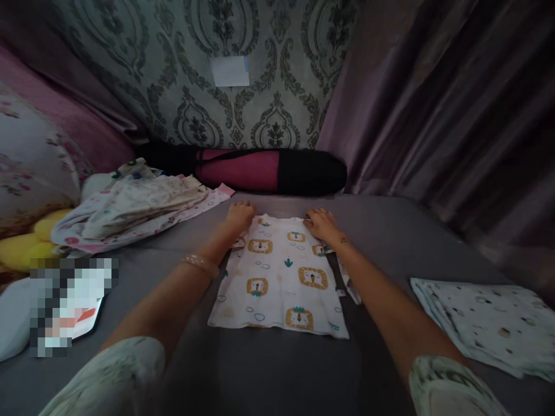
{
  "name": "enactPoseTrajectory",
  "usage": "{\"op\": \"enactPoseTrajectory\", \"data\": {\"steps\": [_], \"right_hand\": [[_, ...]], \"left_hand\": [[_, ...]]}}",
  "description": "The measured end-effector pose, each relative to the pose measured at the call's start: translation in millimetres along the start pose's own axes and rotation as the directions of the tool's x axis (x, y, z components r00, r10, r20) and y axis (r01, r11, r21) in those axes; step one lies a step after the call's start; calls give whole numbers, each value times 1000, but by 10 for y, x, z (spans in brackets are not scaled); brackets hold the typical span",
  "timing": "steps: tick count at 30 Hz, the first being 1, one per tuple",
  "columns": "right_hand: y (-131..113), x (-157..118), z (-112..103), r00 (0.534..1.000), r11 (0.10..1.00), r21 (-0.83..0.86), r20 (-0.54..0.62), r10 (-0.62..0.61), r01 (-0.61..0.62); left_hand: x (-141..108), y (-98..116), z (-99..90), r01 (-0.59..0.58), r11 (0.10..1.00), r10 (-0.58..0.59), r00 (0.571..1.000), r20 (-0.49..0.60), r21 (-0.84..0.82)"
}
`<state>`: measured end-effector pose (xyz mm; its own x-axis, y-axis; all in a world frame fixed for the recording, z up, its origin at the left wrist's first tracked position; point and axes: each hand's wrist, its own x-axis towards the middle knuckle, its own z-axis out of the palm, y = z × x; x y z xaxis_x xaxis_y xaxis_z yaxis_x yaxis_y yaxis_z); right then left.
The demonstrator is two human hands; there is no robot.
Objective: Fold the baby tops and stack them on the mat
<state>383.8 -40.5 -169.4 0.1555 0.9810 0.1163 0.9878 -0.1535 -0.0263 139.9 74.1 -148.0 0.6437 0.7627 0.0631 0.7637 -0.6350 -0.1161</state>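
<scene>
A small white baby shirt [280,277] with yellow lion faces and green leaf marks lies spread flat on the grey sheet, its neck end away from me. My left hand [241,217] is at its far left shoulder, fingers curled down and closed on the cloth. At the far right shoulder, my right hand [321,224] also grips the fabric, with its fingertips partly hidden. Bits of the sleeves show beside the shirt, under my wrists. A bracelet circles my left wrist.
A loose heap of baby clothes [139,202] lies at the left, near a yellow plush thing [21,248] and a blurred-out phone [89,318]. Folded spotted cloth [489,323] lies at the right. A black and pink rolled bag [243,170] rests along the wall.
</scene>
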Motion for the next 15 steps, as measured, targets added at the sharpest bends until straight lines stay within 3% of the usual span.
{"op": "enactPoseTrajectory", "data": {"steps": [3,6,11,15], "right_hand": [[-161,18,34,992,997,27,-108,-66,69],[-308,23,153,986,998,61,-166,-6,16],[-398,58,393,975,985,107,-164,149,-133],[-282,89,323,990,964,256,-101,96,-68]], "left_hand": [[-79,254,0,-77,995,74,996,-51,-60],[-140,418,192,-152,976,145,988,-59,-157],[-157,460,594,-46,985,37,998,-59,-167],[-139,431,643,-37,984,34,999,-20,-174]]}}
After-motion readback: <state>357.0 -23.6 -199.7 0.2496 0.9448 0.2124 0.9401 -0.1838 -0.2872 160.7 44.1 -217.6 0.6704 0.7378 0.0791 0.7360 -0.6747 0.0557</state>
